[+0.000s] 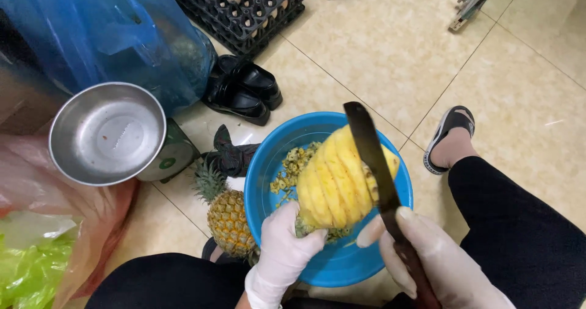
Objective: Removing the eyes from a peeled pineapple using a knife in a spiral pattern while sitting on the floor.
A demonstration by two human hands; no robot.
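Yellow peeled pineapple point(336, 181) gripped in our left hand point(284, 248) over blue basin point(268, 162); right hand point(427, 254) grasps knife point(372, 162); we should cut shallowly, following the grooves.

steel bowl point(107, 132), black shoes point(243, 89), egg trays point(244, 7), unpeeled pineapple point(229, 220)

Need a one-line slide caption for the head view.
Gloved left hand holds peeled pineapple over blue basin; right hand grips knife against it.

The tiled floor point(390, 52) bears a blue basin point(262, 181), whole pineapple point(229, 220) and black shoes point(244, 89).
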